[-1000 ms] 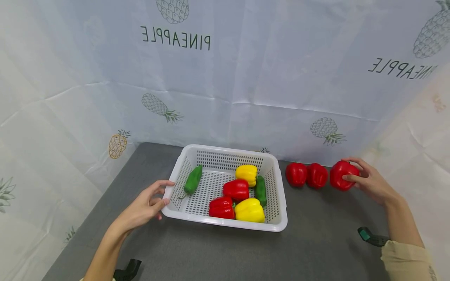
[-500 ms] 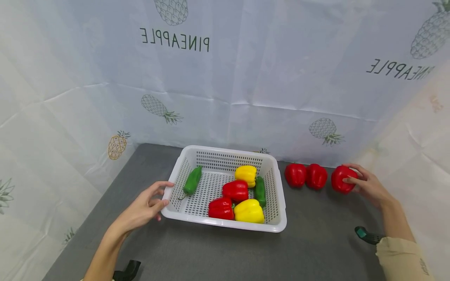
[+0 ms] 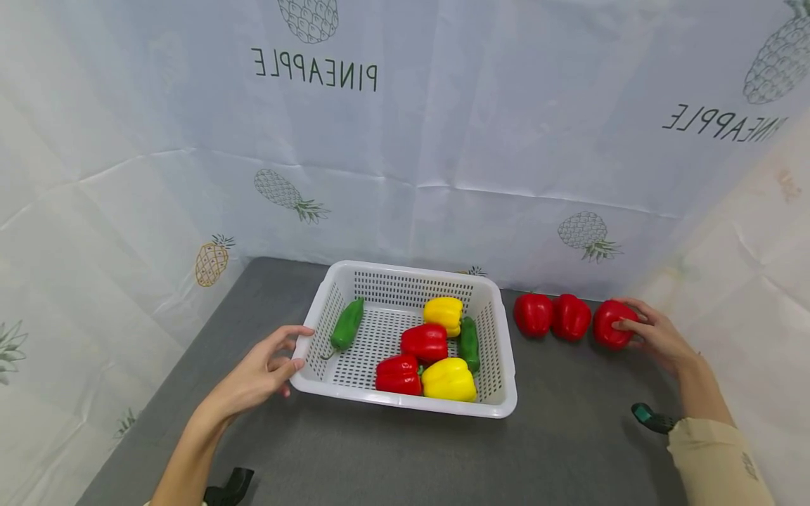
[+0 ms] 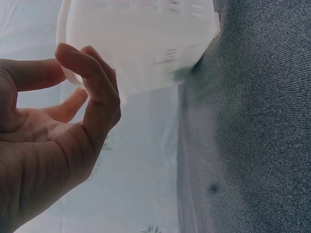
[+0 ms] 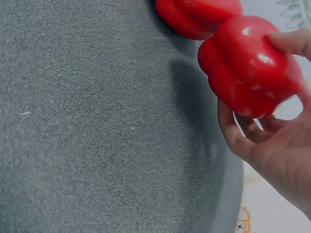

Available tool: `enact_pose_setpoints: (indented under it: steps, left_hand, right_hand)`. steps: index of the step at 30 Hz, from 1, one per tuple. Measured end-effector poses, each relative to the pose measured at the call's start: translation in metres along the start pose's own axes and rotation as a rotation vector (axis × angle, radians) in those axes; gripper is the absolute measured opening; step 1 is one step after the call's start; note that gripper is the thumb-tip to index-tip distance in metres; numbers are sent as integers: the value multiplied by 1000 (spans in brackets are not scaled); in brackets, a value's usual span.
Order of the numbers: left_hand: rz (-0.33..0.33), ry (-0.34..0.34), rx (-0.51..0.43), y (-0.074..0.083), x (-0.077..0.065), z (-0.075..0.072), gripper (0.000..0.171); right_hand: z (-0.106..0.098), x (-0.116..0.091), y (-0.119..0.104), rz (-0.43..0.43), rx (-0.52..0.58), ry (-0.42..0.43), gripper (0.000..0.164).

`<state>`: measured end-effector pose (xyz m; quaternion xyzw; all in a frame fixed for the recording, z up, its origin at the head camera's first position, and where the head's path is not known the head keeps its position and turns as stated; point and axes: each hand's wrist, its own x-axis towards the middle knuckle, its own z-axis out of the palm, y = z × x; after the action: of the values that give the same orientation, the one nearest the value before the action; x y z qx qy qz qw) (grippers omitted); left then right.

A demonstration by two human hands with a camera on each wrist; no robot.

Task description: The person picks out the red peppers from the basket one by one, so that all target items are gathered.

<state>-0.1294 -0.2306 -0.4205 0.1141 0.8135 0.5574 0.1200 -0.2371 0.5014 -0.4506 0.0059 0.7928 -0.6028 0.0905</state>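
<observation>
My left hand (image 3: 256,372) pinches the left rim of a white plastic basket (image 3: 405,403); in the left wrist view its fingers (image 4: 99,104) curl at the rim. Inside the basket lie two red bell peppers, two yellow bell peppers (image 3: 449,379) and two green peppers (image 3: 347,325). At the table's right, my right hand (image 3: 661,337) holds a red bell pepper (image 3: 609,325) between thumb and fingers, as the right wrist view also shows. Two more red bell peppers (image 3: 534,315) sit in a row to its left, the nearer one close beside or touching it.
A dark grey cloth (image 3: 405,464) covers the table. White curtains (image 3: 411,140) printed with pineapples hang behind it and at both sides. The basket stands left of the row of red peppers.
My right hand has moved slightly left and down with the red bell pepper, closer to the other two. The left hand and the basket stay in place.
</observation>
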Motion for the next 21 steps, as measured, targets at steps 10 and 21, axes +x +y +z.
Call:
enact_pose_setpoints:
  steps: [10,21]
  left_hand:
    - [-5,1,2,0,0,0,58]
    - [-2,5,5,0,0,0,59]
  right_hand:
    - [5,5,3,20,107,-19,35]
    - [11,7,0,69,91,-5,34]
